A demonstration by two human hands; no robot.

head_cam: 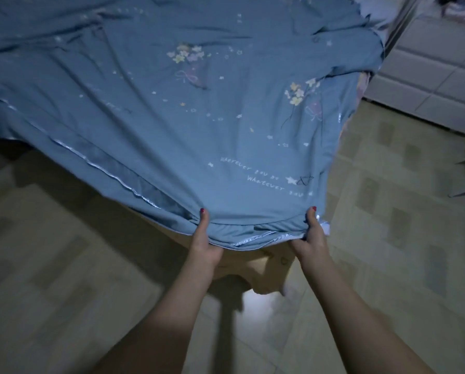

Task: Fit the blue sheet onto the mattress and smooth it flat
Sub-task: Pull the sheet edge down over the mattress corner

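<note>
A blue sheet point(172, 103) printed with small flowers, stars and white lettering spreads across the far and middle part of the view, its near corner pulled toward the person and lifted off the floor. The left hand point(205, 244) grips the near edge of the sheet, thumb on top and the other fingers tucked underneath the cloth. The right hand point(313, 236) pinches the same edge a little further to the right, thumb on top, close to a shiny pale trim that runs along the hem. Between the two hands the edge sags slightly and folds over itself. A long crease with the same shiny trim runs from the left side down toward the left hand. Beneath the raised corner, a tan fabric point(255, 271) hangs down; whether it covers the mattress cannot be told. The tiled floor point(388, 238) lies near and to the right. A white quilted panel point(436, 74) stands at the far right.
</note>
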